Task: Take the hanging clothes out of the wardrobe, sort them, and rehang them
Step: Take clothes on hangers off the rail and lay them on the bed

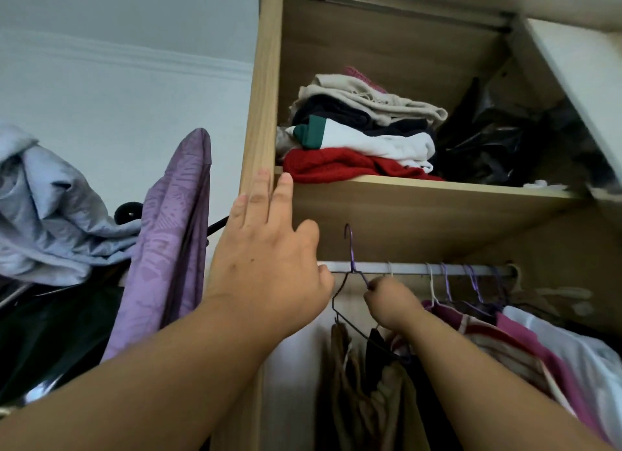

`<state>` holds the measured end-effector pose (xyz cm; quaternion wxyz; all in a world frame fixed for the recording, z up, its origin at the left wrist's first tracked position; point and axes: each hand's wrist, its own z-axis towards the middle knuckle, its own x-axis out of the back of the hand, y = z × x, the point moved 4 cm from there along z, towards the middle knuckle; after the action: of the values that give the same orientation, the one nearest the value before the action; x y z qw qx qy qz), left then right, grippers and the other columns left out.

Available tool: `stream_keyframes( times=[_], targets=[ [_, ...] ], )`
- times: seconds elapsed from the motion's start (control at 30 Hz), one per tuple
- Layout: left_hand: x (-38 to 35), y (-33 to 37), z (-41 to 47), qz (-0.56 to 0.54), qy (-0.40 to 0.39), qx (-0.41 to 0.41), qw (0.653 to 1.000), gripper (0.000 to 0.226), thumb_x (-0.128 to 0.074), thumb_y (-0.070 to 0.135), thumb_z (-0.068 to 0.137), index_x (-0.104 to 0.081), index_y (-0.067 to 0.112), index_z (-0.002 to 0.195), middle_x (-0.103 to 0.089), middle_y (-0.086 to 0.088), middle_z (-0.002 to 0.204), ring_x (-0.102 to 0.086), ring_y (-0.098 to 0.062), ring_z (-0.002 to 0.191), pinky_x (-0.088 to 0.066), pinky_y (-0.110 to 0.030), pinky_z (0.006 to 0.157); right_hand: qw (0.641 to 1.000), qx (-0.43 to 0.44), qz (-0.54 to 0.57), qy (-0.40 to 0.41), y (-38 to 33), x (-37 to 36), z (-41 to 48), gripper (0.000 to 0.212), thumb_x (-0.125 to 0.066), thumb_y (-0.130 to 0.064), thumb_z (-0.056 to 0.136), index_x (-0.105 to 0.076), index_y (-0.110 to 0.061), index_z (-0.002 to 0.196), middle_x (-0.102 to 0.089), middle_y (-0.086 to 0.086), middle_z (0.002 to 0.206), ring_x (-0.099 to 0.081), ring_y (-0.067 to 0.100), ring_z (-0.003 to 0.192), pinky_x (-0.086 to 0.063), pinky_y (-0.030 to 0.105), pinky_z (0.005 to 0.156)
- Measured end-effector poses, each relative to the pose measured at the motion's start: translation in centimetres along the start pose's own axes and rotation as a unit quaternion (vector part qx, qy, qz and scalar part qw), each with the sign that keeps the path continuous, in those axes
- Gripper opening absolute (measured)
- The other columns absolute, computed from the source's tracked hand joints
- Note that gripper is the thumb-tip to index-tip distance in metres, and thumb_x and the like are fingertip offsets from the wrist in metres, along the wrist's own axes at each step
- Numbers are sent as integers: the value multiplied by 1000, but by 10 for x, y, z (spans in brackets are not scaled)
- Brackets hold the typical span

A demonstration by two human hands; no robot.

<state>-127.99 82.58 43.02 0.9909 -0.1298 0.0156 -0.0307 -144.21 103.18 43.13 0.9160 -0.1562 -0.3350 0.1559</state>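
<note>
Inside the wooden wardrobe a metal rail runs across. My right hand is shut on a wire hanger, its purple hook raised just above the rail; brown and black clothes hang from it. My left hand is open with fingers spread, resting against the wardrobe's left side panel and the shelf edge. Further right, pink, striped and white garments hang on several hangers along the rail.
A shelf above the rail holds a pile of folded clothes and a black plastic bag. Left of the wardrobe, a purple garment and a pale blue one are draped over a stand by the white wall.
</note>
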Motion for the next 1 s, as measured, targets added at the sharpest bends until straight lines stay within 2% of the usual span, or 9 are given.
stream_keyframes(
  times=[0.1,0.2,0.37,0.5,0.6,0.73,0.87,0.93,1.0],
  targets=[
    [0,1,-2,-5,0,-6,1000,37,-48,47,69,-67,21,88,-36,-23,147,-23,-44,139,-24,-52,111,1000,19,-6,5,-5,23,-23,18,-47,-13,89,-63,-5,92,-58,10,81,-54,27,76,-38,25,63],
    [2,0,-1,-13,-7,-8,1000,41,-47,48,68,-68,21,90,-36,-22,147,-21,-45,139,-23,-53,111,999,48,-25,5,-3,43,-52,18,-47,-17,91,-63,-7,89,-63,14,88,-59,31,84,-40,28,67],
    [6,2,1,-26,-50,-13,998,39,-46,49,72,-66,22,93,-28,-19,152,-11,-43,142,-14,-52,113,987,77,-139,20,21,78,-106,23,-43,-28,93,-62,-18,102,-67,9,104,-62,31,99,-46,32,75],
    [15,15,-10,-61,-94,-49,993,49,-36,51,79,-63,26,112,-27,-11,154,-9,-34,144,-6,-50,113,976,86,-197,37,47,107,-156,22,-40,-32,94,-58,-23,104,-66,5,107,-60,28,103,-47,33,79],
    [13,52,-32,-125,-177,-85,973,46,-41,51,86,-54,30,125,-23,-4,156,-7,-26,146,-9,-48,115,971,78,-221,35,65,129,-201,29,-35,-38,95,-48,-33,121,-63,2,118,-58,27,112,-49,38,88],
    [5,125,-72,-257,-268,-125,920,54,-48,45,86,-39,35,138,-35,4,148,-28,-20,138,-27,-40,110,933,85,-346,42,86,166,-276,37,-34,-32,97,-34,-39,133,-67,5,97,-62,32,87,-43,34,63],
    [16,209,-118,-361,-291,-153,873,69,-48,33,92,-12,30,151,-26,5,154,-29,-18,139,-29,-36,110,907,53,-418,18,120,199,-365,39,-35,-28,96,-34,-38,134,-65,2,76,-57,31,64,-35,31,50],
    [31,252,-143,-437,-277,-154,842,60,-44,30,95,-21,25,150,-39,2,147,-42,-21,131,-36,-34,104,895,26,-445,5,140,220,-412,39,-50,-27,85,-52,-33,123,-60,-2,54,-55,24,43,-36,27,35],
    [47,292,-168,-502,-258,-183,805,49,-41,23,92,-43,22,141,-60,-2,127,-59,-25,110,-47,-33,89,892,7,-451,17,154,240,-458,35,-52,-31,78,-55,-30,113,-53,-4,42,-46,21,30,-29,23,28]
  ],
)
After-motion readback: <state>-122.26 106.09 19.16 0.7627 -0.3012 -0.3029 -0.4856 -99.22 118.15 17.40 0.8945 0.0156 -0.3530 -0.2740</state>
